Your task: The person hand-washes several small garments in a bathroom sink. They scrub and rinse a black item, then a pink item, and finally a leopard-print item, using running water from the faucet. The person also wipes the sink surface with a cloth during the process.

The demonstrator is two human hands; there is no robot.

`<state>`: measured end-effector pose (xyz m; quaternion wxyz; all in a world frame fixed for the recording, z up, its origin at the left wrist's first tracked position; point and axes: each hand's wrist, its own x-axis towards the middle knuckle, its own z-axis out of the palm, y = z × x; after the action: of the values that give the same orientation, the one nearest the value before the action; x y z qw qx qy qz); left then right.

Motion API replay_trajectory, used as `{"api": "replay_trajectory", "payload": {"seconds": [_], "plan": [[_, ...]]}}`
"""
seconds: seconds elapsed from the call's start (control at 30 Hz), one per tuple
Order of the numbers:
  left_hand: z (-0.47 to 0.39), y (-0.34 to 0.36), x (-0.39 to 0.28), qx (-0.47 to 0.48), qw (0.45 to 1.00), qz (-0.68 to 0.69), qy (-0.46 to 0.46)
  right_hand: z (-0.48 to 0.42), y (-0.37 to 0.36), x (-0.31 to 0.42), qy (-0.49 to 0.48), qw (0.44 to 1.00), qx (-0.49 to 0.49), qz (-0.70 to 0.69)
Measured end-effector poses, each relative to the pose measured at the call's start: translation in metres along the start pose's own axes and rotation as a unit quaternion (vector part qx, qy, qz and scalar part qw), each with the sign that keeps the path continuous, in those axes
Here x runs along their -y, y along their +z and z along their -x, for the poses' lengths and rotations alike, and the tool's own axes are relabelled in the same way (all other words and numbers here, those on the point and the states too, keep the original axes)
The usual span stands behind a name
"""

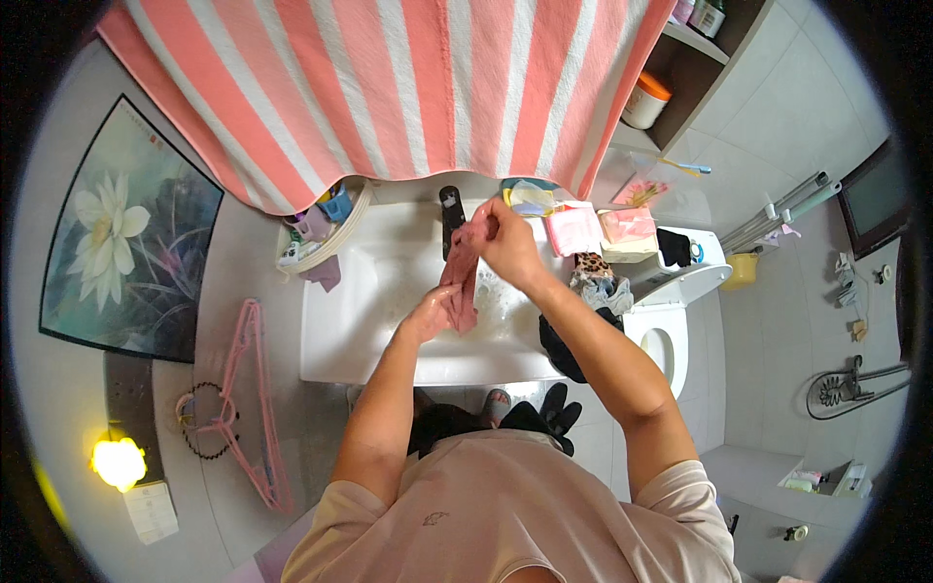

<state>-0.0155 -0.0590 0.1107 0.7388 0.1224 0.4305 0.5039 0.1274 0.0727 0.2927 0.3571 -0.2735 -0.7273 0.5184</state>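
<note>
A wet pink cloth [461, 280] hangs stretched between my two hands over the white washbasin [350, 357]. My right hand [503, 240] is raised beside the faucet and grips the cloth's upper end. Lower and to the left, my left hand [431, 313] holds the lower part of the cloth; some of its fingers are hidden. The black faucet [452, 218] stands behind the cloth at the back of the basin. Suds and water lie in the basin beneath.
A striped towel [437, 87] hangs over the basin's back. A basket [328, 251] with toiletries sits at the back left corner. Dark clothing [565, 350] and a grey cloth [601, 291] lie on the right rim, near tissue packs [628, 226]. A toilet [678, 350] stands right; pink hangers [251, 408] hang left.
</note>
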Motion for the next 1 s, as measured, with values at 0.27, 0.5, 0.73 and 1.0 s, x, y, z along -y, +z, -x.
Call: {"api": "replay_trajectory", "payload": {"seconds": [0.27,0.5,0.73,1.0], "plan": [[0.024,0.033,-0.027,0.089,0.993,0.071,0.009,0.062,-0.028,-0.039,-0.220,0.910,0.286,0.206],[0.017,0.055,-0.062,0.048,0.965,-0.201,-0.164,0.048,-0.018,-0.091,-0.238,0.854,0.248,0.390],[-0.026,0.065,-0.045,-0.096,0.561,-0.791,0.225,0.033,0.004,-0.180,0.032,0.890,0.242,0.385],[0.007,0.060,-0.070,-0.126,0.796,-0.592,0.000,0.049,-0.007,-0.128,-0.049,0.952,0.178,0.243]]}}
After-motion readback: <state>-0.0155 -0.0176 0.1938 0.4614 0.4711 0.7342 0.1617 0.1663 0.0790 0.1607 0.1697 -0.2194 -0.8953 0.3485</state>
